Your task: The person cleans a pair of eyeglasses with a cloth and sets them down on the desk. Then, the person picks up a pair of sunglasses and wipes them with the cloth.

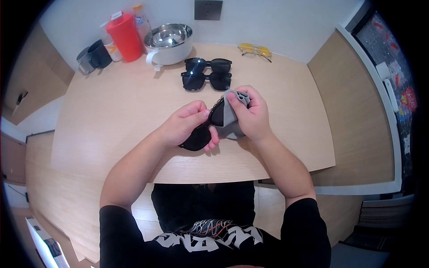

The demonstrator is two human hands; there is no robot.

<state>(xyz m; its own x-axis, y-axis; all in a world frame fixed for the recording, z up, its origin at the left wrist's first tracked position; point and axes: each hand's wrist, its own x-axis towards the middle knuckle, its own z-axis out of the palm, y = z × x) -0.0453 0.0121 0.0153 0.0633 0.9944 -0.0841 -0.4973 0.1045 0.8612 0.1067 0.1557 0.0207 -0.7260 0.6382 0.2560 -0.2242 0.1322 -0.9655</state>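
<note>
The left hand [184, 123] has its grip pinched, thumb against fingers, on a pair of black sunglasses [195, 139] near the bridge, and the fingertips showing below the bridge seem to be its own. The right hand [255, 117] has its grip folded around a grey cloth [229, 118], thumb pressing it over the farther lens. The sunglasses are tilted between the hands, over the near part of the tabletop [111, 116]; whether they touch it, I cannot tell. If the hands push against each other, the frame could twist at the bridge. Bare fingertips so close to the nearer lens could smudge it, and a loose pinch could let the pair drop. Just beyond the hands lie two more pairs of dark glasses [220, 81], near enough to be knocked by a wide sweep. Yellow glasses [255, 48] and a white pot [178, 54] stand farther back, well apart.
</note>
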